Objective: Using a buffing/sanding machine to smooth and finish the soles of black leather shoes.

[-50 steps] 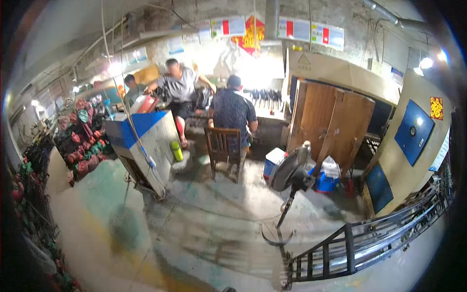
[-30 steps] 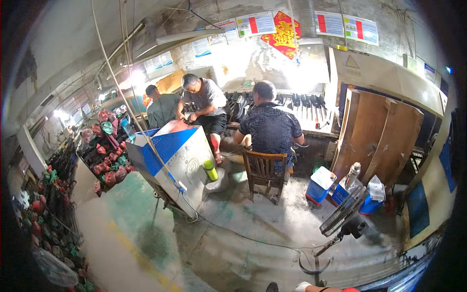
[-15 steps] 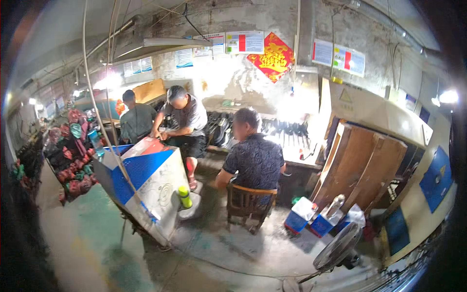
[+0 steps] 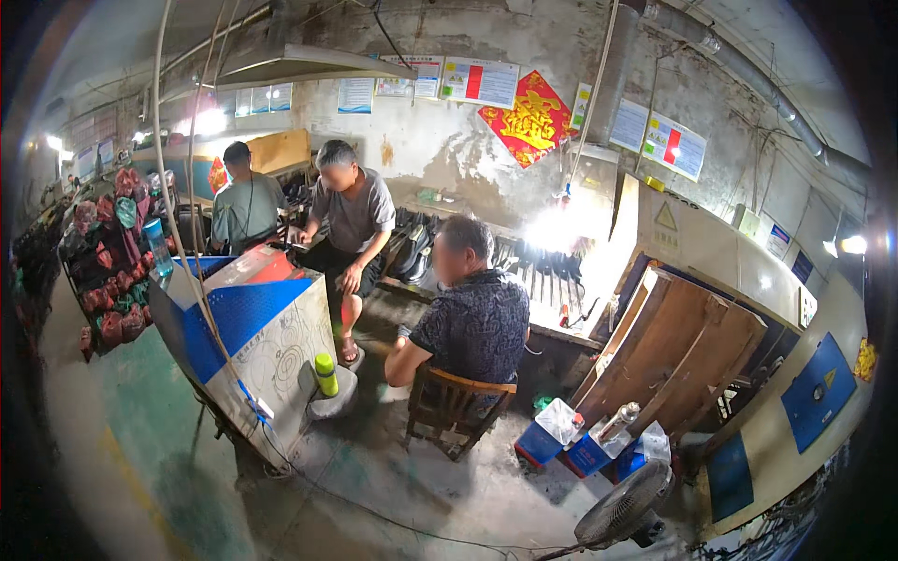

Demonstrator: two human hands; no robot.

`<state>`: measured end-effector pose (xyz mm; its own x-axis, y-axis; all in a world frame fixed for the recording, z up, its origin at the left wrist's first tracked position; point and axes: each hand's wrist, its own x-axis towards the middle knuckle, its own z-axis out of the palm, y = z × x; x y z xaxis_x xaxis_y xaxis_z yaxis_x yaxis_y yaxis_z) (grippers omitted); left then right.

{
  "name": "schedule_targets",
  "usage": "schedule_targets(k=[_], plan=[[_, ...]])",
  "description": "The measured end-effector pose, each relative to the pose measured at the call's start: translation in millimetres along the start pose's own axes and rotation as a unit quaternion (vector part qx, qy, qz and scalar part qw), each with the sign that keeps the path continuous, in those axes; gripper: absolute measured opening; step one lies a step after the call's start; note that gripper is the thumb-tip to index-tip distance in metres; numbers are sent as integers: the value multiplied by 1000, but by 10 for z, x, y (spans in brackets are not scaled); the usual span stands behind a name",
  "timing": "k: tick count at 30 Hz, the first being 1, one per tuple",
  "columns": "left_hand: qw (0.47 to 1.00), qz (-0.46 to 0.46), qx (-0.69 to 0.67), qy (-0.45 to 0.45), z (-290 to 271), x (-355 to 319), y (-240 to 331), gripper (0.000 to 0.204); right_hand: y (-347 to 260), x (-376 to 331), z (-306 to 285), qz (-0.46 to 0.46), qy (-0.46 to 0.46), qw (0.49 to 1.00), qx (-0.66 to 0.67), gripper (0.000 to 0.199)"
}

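Neither my left hand nor my right hand appears in the head view. Nearest in front of me, to the left, stands a blue-and-white box-shaped workstation [image 4: 290,341]. Behind it a person in a grey shirt [image 4: 360,210] sits with one hand near its reddish top and the other by a knee. At the centre, a person in a dark patterned shirt [image 4: 472,323] sits on a wooden chair [image 4: 458,402], back mostly toward me. A yellow-green flask [image 4: 325,374] stands beside the workstation.
Hanging cords [image 4: 210,309] cross the left side, and a cable [image 4: 393,512] runs over the floor. At the right are a fan [image 4: 625,505], several blue-and-white tins [image 4: 541,439] and wooden panels [image 4: 669,346]. Far left, red bags [image 4: 112,290] are piled. Another person [image 4: 245,201] sits farther back.
My view has tilted and turned, shifting the room leftward at floor level. The grey-shirted person has straightened up and drawn one hand from the workstation's top to the knee.
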<state>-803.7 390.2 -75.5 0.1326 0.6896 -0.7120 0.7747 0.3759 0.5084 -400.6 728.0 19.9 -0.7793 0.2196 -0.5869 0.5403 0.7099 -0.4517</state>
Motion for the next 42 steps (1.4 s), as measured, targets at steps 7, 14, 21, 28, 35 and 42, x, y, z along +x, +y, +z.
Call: schedule_targets(k=[7,14,21,28,35,42], plan=[[999,20,-27,20,520,-29,-55,37,-169,-90,14,-24,-28,999,-2,30],[996,-74,-10,-37,479,-163,58,43,-393,21,1,-59,-42,997,-1,29],[994,-105,32,16,-487,-158,323,34,-385,87,-136,-81,-51,995,-16,28],[986,-124,-104,-40,-1105,68,1029,33,-374,-26,-296,-83,-66,994,-15,28],[987,7,-6,-161,-569,348,1065,53,35,-142,766,-1,-172,979,112,38],[978,-52,-9,-202,-5,192,342,49,-318,-165,442,70,-200,963,169,26]])
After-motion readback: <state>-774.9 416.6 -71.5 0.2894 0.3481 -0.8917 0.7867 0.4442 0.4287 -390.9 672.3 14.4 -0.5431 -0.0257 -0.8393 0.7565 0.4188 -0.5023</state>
